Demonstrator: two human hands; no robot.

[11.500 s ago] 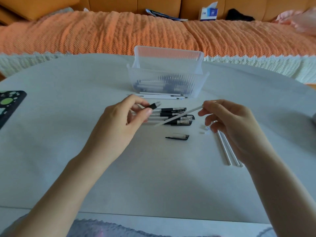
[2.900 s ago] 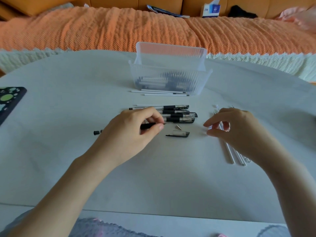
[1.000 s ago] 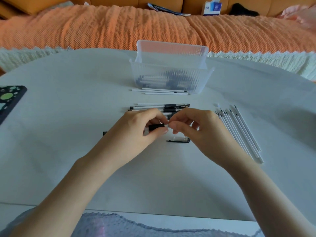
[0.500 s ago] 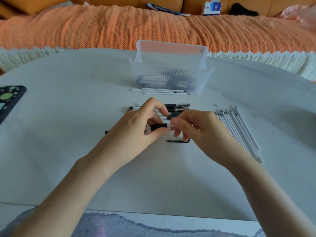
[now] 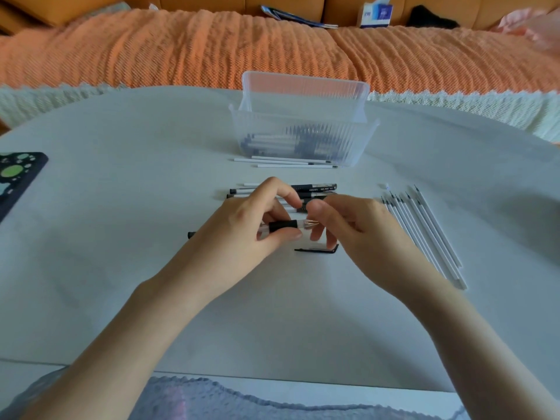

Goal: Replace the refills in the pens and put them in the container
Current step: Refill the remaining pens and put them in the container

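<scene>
Since a moment ago my right fingers (image 5: 321,207) have crossed from the refills (image 5: 424,234) to the pen (image 5: 283,226), and now they pinch its metal tip (image 5: 309,224). My left fingers (image 5: 285,236) grip the pen's black sleeve, holding it level just above the table (image 5: 121,268). A cap (image 5: 316,250) lies on the table just under my hands. More pens (image 5: 315,188) lie side by side beyond them, and the container (image 5: 303,128) farther back holds others.

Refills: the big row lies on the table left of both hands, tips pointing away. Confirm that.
No. The head view shows the big row of refills on the table right of the left hand and right hand, tips pointing away.
</scene>
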